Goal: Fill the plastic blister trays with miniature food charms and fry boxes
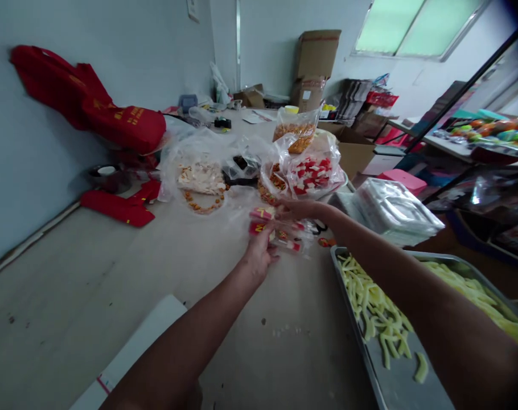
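Several clear plastic packets [288, 234] with red pieces inside and yellow letters on red lie at the middle of the table. My left hand [259, 253] is closed on their near left side, thumb on top. At their far edge, my right hand [296, 209] has its fingers bent down onto the packets; the fingertips are partly hidden. Just behind it are a clear bag of small orange pieces [272, 185] and a clear bag of red and white pieces [312, 173]. Dark scissor-like handles [320, 226] show beside the packets.
A metal tray [402, 393] of pale yellow fry-shaped pieces [370, 299] stands at right, below my right forearm. Behind it is a stack of clear plastic packaging [395, 210]. A bag of pale pieces [201, 176] lies at back left, near red cloth [118, 205]. A white board [131, 353] lies at near left.
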Tool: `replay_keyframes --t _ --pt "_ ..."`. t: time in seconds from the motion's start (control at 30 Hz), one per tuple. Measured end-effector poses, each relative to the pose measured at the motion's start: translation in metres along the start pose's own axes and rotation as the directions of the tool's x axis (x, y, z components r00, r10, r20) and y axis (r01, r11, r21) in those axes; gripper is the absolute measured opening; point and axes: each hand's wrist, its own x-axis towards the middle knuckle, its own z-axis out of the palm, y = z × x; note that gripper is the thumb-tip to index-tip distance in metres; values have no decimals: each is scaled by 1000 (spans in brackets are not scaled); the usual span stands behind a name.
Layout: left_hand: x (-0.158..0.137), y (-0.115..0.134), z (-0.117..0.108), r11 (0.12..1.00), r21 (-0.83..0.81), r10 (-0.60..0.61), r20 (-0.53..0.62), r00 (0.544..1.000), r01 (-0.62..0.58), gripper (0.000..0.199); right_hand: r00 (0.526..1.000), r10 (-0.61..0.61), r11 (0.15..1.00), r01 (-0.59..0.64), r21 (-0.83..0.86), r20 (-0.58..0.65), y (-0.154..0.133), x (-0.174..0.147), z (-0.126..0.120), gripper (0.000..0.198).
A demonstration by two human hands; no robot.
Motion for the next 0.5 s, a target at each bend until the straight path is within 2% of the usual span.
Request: replay_keyframes --t 0.07,0.23,0.33,0.4,0.5 --pt "-3 -4 -2 999 -37 -3 1 1000 3 37 997 54 998 -56 39 46 8 -7 9 60" --pt "-4 -21 2 980 -196 41 -12 999 -42 43 981 191 970 -194 149 36 11 -23 30 91" --pt "0 -19 10 966 -252 67 49 997 -53 36 987 127 944 -150 294 94 -2 -34 38 76" --pt "-2 -15 10 972 -237 40 102 994 -15 33 988 72 901 -125 415 139 -12 -44 44 64" --pt "-13 -16 -4 980 -199 29 165 986 5 39 995 65 844 -93 528 71 -31 -59 61 71"
